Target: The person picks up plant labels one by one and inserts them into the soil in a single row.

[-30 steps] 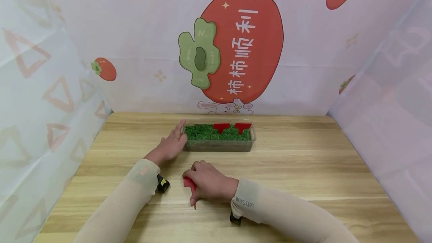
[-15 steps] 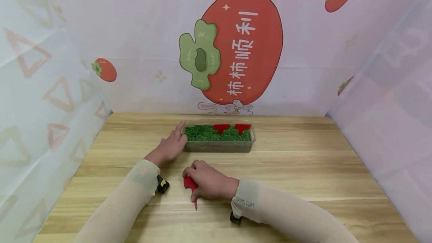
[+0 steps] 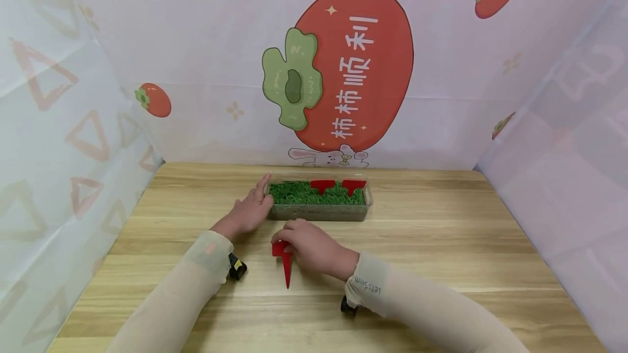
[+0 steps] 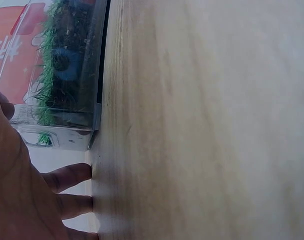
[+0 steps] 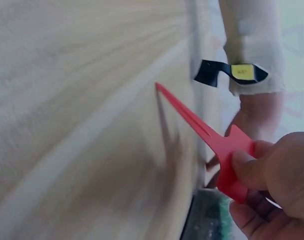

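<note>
In the head view my right hand (image 3: 316,247) holds a red T-shaped plant label (image 3: 287,268) over the table, its pointed stem aimed down toward me. The right wrist view shows thumb and fingers pinching the wide head of that plant label (image 5: 229,155), the tip near the wood. My left hand (image 3: 247,212) rests at the left end of a clear plastic planter box (image 3: 319,214) with green grass in dark soil. Seen from the left wrist, its fingers (image 4: 74,204) spread beside the planter box, fingertips at the tabletop. Two red plant labels (image 3: 322,185) stand in the grass, toward the right end.
The wooden table (image 3: 441,244) stretches around the planter box. Behind it hangs a printed backdrop (image 3: 216,135) with persimmons, and patterned sheets close off both sides. A black strap with a yellow tag (image 5: 242,71) sits on the left wrist.
My right hand has moved away from me toward the planter box, carrying the plant label; its stem now shows more fully below the fingers. The left hand has stayed at the box.
</note>
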Motion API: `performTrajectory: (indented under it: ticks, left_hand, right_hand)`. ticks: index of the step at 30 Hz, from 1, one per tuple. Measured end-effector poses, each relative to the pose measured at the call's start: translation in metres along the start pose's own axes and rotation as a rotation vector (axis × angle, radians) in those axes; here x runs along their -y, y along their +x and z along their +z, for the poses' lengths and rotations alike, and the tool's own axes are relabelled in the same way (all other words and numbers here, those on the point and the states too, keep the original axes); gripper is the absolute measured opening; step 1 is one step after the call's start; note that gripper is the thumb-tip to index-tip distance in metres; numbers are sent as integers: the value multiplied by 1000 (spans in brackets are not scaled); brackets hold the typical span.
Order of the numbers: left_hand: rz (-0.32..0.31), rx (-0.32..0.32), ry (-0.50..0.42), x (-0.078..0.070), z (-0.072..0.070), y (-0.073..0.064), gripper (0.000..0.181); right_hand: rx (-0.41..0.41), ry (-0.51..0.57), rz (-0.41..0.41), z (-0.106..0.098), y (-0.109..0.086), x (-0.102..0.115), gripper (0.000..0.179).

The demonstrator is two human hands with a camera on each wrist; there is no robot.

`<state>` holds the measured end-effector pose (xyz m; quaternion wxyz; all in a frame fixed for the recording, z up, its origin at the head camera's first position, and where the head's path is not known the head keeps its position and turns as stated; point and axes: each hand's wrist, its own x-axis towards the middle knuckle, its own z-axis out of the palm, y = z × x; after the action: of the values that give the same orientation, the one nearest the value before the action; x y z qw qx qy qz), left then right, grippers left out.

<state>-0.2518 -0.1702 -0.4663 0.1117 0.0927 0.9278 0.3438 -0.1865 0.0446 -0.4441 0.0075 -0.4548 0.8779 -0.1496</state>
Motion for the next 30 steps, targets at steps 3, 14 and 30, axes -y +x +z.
performTrajectory:
  ticks: [3, 14, 30]
  left_hand:
    - [-5, 5, 0, 0, 0, 0, 61]
    - [-6, 15, -8, 0, -3, 0, 63]
    - [-14, 30, -2, 0, -2, 1, 63]
  right_hand:
    - [-33, 23, -7, -8, 0, -2, 30]
    - [-41, 36, 32, -30, 2, -4, 33]
    - [-258, 65, 27, -69, 15, -23, 37]
